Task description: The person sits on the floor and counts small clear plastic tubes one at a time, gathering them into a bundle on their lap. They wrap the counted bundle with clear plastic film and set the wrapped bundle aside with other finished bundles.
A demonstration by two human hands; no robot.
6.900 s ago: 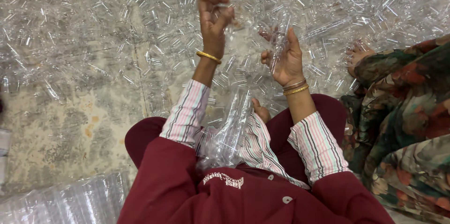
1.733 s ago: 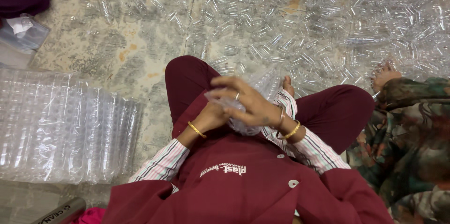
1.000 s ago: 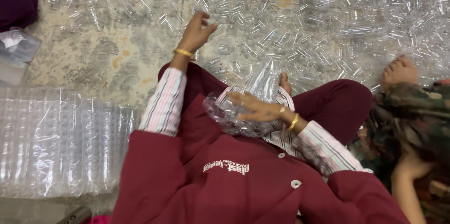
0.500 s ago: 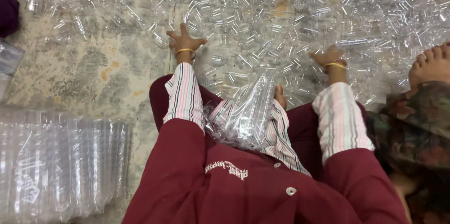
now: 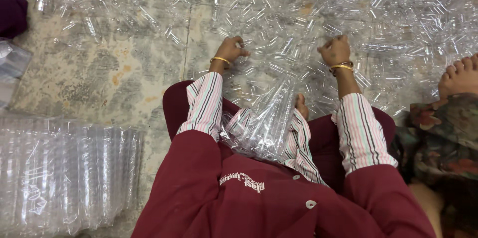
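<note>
Loose clear plastic tubes (image 5: 298, 3) cover most of the floor (image 5: 99, 78) from its far edge to the person's knees, so by the look of it the greater part is not yet gathered. A packed stack of tubes in clear wrap (image 5: 64, 173) lies at the near left edge, seemingly finished work. A smaller bundle of tubes (image 5: 264, 128) rests in the lap, partly filled. The left hand (image 5: 230, 49) is clenched on tubes in the heap; the right hand (image 5: 335, 51) is closed on tubes too, well apart from it.
</note>
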